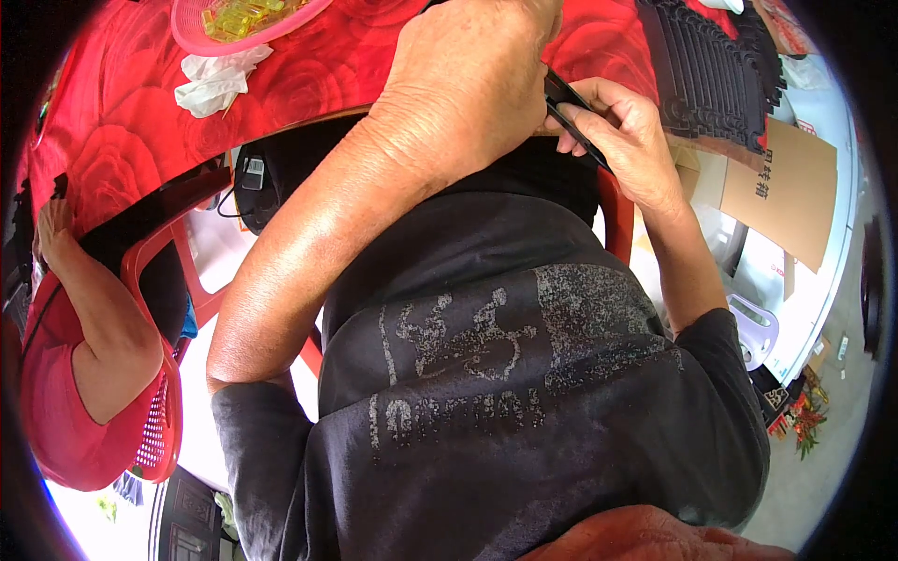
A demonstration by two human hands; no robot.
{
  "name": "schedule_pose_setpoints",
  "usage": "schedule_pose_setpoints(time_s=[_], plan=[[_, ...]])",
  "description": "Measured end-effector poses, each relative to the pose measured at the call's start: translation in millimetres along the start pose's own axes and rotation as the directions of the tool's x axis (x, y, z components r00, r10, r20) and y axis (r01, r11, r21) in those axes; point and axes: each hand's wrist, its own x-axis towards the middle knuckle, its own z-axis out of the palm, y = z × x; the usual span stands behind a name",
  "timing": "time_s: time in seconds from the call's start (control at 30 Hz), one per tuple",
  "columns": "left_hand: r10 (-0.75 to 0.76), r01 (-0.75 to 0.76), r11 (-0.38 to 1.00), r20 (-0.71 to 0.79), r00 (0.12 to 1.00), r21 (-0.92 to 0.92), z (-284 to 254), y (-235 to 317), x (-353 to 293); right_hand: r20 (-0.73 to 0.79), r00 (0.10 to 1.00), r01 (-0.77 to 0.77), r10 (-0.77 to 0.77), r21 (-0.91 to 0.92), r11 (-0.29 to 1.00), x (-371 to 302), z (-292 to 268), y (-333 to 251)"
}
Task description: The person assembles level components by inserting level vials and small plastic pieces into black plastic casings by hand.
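My right hand (627, 140) is closed on a narrow black strip-shaped piece (572, 114), with the thumb lying along its near side and the fingers curled behind. The piece slants up and to the left, and its upper end runs behind my left hand (472, 79). That hand is bent over at the table's near edge and looks closed, the back of it upward. Its fingers are mostly hidden, so whatever it grips does not show. Right of my hands, several matching black strip-like parts (706, 79) lie side by side in a row on the table.
A rose-patterned red cloth covers the table (122, 122). On it are a pink basket (187, 37) of small yellow translucent pieces and a crumpled white tissue (220, 82). At left another person's arm (112, 318) reaches the table beside a red plastic chair (168, 411). Cardboard (786, 192) stands at right.
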Motion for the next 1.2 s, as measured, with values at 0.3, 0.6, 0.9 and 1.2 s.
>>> schedule_pose_setpoints(time_s=[0.3,0.6,0.9,1.2], plan=[[0.044,-0.046,0.999,-0.119,0.992,-0.010,1.5,8.1,-7.1,-0.006,1.000,0.002,-0.002,0.001,1.000,-1.1,2.0,-1.1],[0.087,-0.063,0.991,-0.220,0.972,0.117,21.2,-4.3,-11.5,-0.007,1.000,-0.005,0.005,-0.008,1.000,-1.7,2.2,-1.2],[-0.008,0.006,1.000,-0.129,0.992,-0.013,1.7,11.0,-12.5,-0.009,1.000,0.003,-0.003,0.020,1.000,-3.7,3.2,-3.9],[0.143,-0.111,0.987,-0.305,0.941,0.118,20.8,-3.3,-14.0,-0.008,1.000,0.007,-0.007,0.003,1.000,-3.7,4.5,-5.7]])
